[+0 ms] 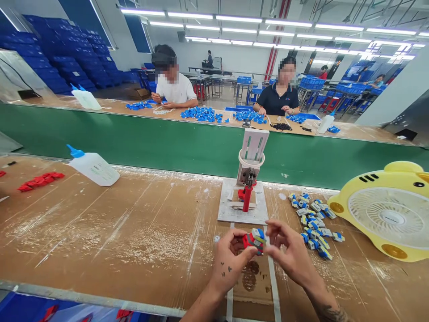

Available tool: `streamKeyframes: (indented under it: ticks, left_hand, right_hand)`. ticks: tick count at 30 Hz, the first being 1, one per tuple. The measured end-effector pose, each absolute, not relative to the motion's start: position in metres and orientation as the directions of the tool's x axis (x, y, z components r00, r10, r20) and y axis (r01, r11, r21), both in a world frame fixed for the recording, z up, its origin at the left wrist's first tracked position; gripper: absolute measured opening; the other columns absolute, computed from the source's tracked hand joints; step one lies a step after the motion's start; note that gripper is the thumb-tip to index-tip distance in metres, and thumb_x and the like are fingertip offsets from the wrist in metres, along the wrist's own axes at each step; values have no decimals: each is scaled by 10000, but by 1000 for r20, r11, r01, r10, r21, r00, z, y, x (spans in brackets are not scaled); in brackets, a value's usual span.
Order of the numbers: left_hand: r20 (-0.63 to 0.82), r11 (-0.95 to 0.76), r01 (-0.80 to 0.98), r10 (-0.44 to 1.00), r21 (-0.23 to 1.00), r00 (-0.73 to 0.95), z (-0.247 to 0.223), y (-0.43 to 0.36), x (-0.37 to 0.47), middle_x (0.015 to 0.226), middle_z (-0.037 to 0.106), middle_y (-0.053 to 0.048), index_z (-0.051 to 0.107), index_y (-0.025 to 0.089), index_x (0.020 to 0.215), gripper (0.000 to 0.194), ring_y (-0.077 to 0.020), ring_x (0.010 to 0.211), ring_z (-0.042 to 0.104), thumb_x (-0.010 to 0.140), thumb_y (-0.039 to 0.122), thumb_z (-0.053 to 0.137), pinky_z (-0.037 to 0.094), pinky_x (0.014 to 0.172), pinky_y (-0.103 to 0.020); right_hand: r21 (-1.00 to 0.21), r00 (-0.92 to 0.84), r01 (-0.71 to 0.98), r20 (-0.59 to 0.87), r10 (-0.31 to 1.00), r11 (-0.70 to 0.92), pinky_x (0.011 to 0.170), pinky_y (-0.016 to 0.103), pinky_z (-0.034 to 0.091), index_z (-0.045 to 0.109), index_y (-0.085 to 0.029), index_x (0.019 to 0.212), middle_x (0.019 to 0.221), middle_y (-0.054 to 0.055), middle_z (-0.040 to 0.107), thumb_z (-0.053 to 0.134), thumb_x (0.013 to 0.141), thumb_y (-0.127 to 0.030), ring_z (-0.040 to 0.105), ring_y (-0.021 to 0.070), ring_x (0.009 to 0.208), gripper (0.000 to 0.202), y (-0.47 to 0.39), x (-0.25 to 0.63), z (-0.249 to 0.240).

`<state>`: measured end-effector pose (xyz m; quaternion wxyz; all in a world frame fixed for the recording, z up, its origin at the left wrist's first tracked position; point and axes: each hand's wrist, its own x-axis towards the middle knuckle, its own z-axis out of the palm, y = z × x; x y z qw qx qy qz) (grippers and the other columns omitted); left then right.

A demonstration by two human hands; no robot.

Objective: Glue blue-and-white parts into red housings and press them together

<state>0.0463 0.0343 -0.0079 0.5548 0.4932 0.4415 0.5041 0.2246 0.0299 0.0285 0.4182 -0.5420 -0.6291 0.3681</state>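
Observation:
My left hand (231,257) is closed on a small red, blue and yellow toy piece (254,240), thumb below and fingers behind it. On the piece's right side is my right hand (286,248), its thumb at the edge of the piece and its fingers raised and apart. Just beyond both hands stands a press fixture (246,214) with a red handle (247,199) on a pale base plate. A pile of blue, white and yellow pieces (313,223) lies to the right of the fixture.
A yellow fan (389,214) stands at the right. On the left are a white bottle (95,168) with a blue tip and red parts (40,181). Behind a green divider (161,143), two people sit at a bench with blue parts (201,114).

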Motion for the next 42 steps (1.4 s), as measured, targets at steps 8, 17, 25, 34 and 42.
streamKeyframes:
  ticks: [8, 17, 25, 34, 42]
  left_hand:
    - [122, -75, -211, 968, 975, 219, -9, 44, 28, 1121, 746, -122, 736, 204, 1047, 379, -255, 990, 716, 759, 436, 816, 600, 812, -320]
    - [89, -63, -119, 969, 991, 232, -2, 91, -1, 914, 787, -95, 763, 172, 972, 313, -221, 782, 730, 698, 322, 787, 585, 700, -302]
    - [40, -21, -147, 991, 989, 129, -17, 157, -9, 768, 751, -72, 699, 149, 889, 328, -186, 624, 677, 650, 373, 718, 548, 603, -308]
    - [90, -102, 35, 961, 994, 263, -11, 183, -2, 707, 725, 11, 749, 167, 802, 211, -149, 604, 639, 593, 156, 724, 475, 601, -244]
    - [137, -167, 59, 931, 984, 339, -6, 186, 30, 869, 803, -44, 780, 158, 946, 269, -204, 765, 710, 691, 147, 695, 542, 709, -287]
  right_hand:
    - [-934, -262, 280, 150, 953, 224, 796, 343, 593, 728, -217, 1153, 1040, 107, 742, 687, 861, -444, 711, 236, 890, 372, 41, 221, 20]
    - [-945, -35, 323, 41, 999, 50, 652, 328, 522, 648, -207, 962, 767, 46, 711, 714, 754, -642, 643, 205, 665, 487, 84, 211, 36]
    - [-969, -247, 115, -242, 938, -219, 399, 212, 146, 598, -202, 704, 413, -133, 312, 770, 568, -728, 180, 60, 388, 570, 116, 191, 56]
    - [-867, -572, -140, -324, 754, -479, 347, 179, 170, 386, -247, 540, 331, -142, 156, 606, 823, -713, 121, 63, 324, 588, 138, 200, 136]
    - [-883, -530, -128, -325, 783, -452, 358, 189, 169, 397, -234, 521, 330, -132, 213, 711, 713, -678, 210, 56, 318, 577, 126, 198, 123]
